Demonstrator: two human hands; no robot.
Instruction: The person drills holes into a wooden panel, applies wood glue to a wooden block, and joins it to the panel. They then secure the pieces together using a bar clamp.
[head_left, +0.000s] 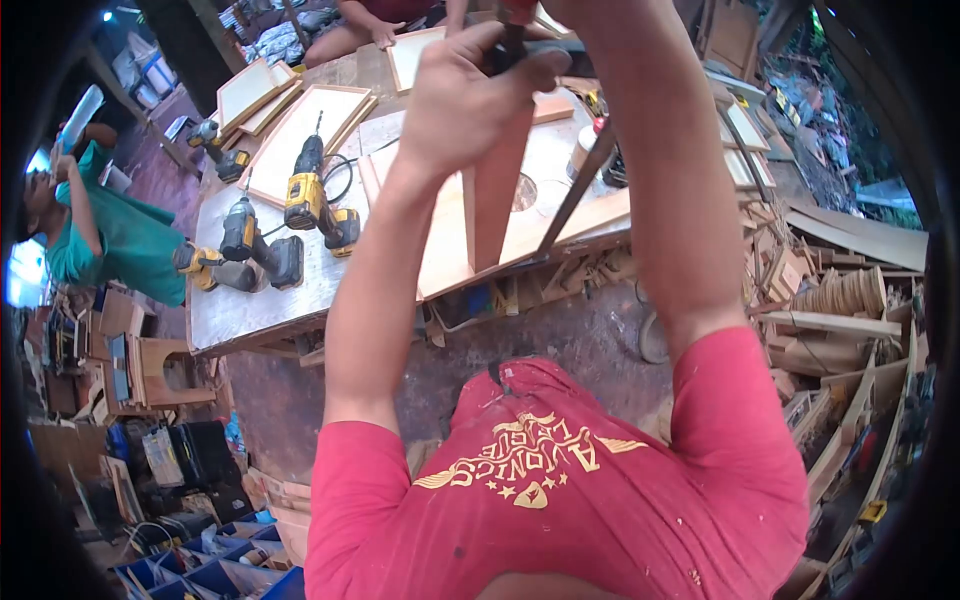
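Note:
My left hand (470,95) is closed around a dark clamp (518,50) at the top of the view, over the upper end of an upright wooden board (490,195). The board stands on a pale wooden panel (448,240) at the table's near edge. My right forearm reaches up past the top edge, and my right hand lies outside the picture. A long dark metal bar (578,188) slants down to the panel's near edge, right of the board. What its upper end joins is hidden behind my arm.
Several yellow and black cordless drills (306,190) lie on the metal-topped table (225,315), left. Framed panels (310,125) are stacked behind them. A person in green (120,240) is at the far left; another person's hand (384,36) rests behind the table. Wood scraps (840,340) fill the right.

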